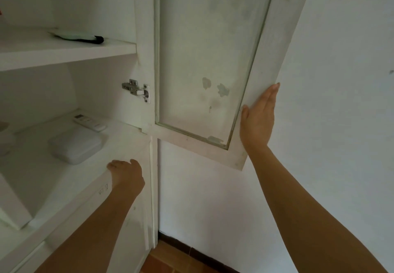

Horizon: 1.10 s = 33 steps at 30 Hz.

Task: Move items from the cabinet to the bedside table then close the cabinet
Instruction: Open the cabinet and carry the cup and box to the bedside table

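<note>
With both arms out in front of me, I read this as the very start of the job: the door [204, 59] stands swung wide and the goods are untouched on the shelves, so nothing has reached the bedside table, which I cannot see from here. Nearest me, my left hand [126, 175] rests on the front edge of the lower shelf [64, 179], fingers [115, 164] curled loosely over the lip, closed on nothing but the wood. My right hand [259, 119] lies flat against the door's free edge, its fingers straight and together, thumb apart on the frame's inner face, pressing rather than clutching. I judge it is steadying the door open. Past my left hand sits a white box [76, 145] on the lower shelf, and just behind it a remote [89, 121], the two close, possibly touching. Higher and further back, on the upper shelf [68, 53], lies a pale flat thing with a black end [78, 37]; I cannot tell what it is. Next, I think, my left hand must reach forward over the lip, open, and take the box, the closest item, while my right keeps the door clear.
</note>
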Tool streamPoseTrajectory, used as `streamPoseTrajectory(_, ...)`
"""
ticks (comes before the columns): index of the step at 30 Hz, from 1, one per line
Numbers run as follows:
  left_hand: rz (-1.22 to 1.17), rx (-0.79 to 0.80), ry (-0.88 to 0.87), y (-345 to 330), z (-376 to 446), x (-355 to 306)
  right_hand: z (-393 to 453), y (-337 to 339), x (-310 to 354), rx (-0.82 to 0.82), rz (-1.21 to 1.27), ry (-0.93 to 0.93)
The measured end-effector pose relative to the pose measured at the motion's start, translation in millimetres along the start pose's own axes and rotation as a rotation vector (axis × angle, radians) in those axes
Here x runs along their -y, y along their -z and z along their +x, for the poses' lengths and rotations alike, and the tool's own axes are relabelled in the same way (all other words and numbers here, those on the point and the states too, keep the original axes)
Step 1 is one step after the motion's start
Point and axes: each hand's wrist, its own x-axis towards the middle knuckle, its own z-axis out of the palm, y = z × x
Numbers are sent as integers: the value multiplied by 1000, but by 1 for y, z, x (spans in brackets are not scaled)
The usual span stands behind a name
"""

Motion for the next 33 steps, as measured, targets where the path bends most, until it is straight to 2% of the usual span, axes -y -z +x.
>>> streamPoseTrajectory(11, -55, 9, 12, -10, -5, -1, 22, -15, -11, 20, -3, -18)
streamPoseTrajectory(18, -211, -10, -16, -15, -14, 13, 9, -11, -13, 67, 2, 8)
streamPoseTrajectory(23, -346, 20, -69, -18, -25, 31, -22, -14, -4, 57, -47, 173)
streamPoseTrajectory(28, -401, -75, -8, -10, -44, 57, -37, -20, 22, 172, 104, 321)
streamPoseTrajectory(33, -535, -168, 43, -5, -64, 85, -57, -27, 51, 390, 304, 451)
